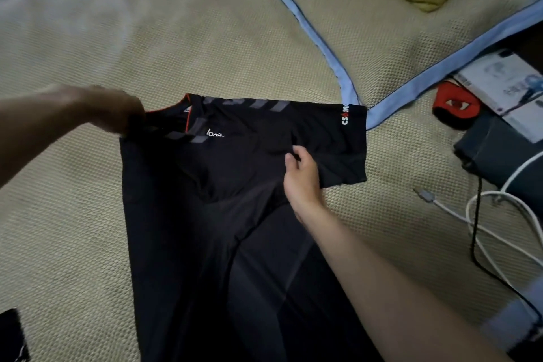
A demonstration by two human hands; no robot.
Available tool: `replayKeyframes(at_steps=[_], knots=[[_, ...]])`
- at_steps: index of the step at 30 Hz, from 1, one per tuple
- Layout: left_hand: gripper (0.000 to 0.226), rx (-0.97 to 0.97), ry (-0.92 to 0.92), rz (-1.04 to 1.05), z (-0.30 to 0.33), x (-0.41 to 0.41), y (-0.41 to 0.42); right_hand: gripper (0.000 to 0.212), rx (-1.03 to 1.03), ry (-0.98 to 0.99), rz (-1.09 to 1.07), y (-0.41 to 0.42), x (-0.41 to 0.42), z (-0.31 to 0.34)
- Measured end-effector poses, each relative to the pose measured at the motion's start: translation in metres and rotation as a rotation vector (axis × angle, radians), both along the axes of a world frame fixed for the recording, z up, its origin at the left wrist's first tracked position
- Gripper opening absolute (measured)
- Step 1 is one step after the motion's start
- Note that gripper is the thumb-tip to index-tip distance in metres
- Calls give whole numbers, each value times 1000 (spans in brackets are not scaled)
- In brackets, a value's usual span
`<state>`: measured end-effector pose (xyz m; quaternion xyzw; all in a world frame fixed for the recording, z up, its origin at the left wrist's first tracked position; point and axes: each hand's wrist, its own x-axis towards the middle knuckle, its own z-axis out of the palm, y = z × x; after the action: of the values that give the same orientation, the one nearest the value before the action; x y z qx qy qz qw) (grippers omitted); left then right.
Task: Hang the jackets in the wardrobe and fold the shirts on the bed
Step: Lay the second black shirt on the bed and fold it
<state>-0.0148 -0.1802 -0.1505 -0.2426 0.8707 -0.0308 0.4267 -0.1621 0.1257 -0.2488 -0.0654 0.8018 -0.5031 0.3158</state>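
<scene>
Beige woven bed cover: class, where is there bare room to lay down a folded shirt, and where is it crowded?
Free: the beige woven bed cover left of the black sports shirt, and the stretch above it, up to the light-blue blanket edge. Crowded: the right side, with white cables, a red-and-black pouch and a printed box.

Dim, flat indoor light; the black shirt [235,214] shows almost no fold detail. Left hand [117,110], up-left of the shirt, is motion-blurred, as is the bedcover beyond it. Wide-angle bending curves the blue blanket edge [329,47] above the shirt.
</scene>
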Motion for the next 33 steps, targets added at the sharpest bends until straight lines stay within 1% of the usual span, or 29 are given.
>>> replayKeyframes(at_steps=[2, 3, 7, 10, 13, 14, 16, 19, 20, 23, 26, 29, 31, 33], knots=[[11, 158, 245, 140, 6, -4, -13, 31, -33, 97, -60, 1, -8, 11], [7, 217, 331, 186, 12, -8, -17, 30, -50, 159, -76, 2, -15, 17], [6, 363, 573, 351, 30, -35, -6, 29, -44, 373, -87, 19, -66, 41], [6, 364, 737, 409, 20, -59, 7, 27, 42, 425, -100, 38, -113, 39], [15, 254, 844, 408, -10, -77, 19, 23, 212, 378, -35, 55, -143, 19], [20, 228, 859, 427, -21, -80, 23, 23, 243, 347, -6, 61, -148, 13], [27, 190, 849, 471, -40, -84, 30, 28, 233, 289, 50, 69, -151, 4], [34, 84, 795, 486, -58, -80, 36, 38, 111, 208, 88, 79, -147, -5], [33, 48, 800, 498, -60, -77, 36, 39, 95, 216, 105, 81, -144, -7], [28, -2, 840, 545, -60, -69, 32, 40, 133, 306, 127, 84, -139, -12], [27, -67, 820, 562, -58, -65, 30, 38, 155, 345, 121, 78, -134, -9], [38, -171, 799, 551, -58, -62, 35, 34, 217, 400, 113, 73, -132, -4], [51, -213, 821, 501, -52, -57, 51, 33, 282, 449, 108, 75, -135, -2], [55, -230, 882, 345, -41, -48, 79, 41, 344, 475, 111, 82, -138, 1]])
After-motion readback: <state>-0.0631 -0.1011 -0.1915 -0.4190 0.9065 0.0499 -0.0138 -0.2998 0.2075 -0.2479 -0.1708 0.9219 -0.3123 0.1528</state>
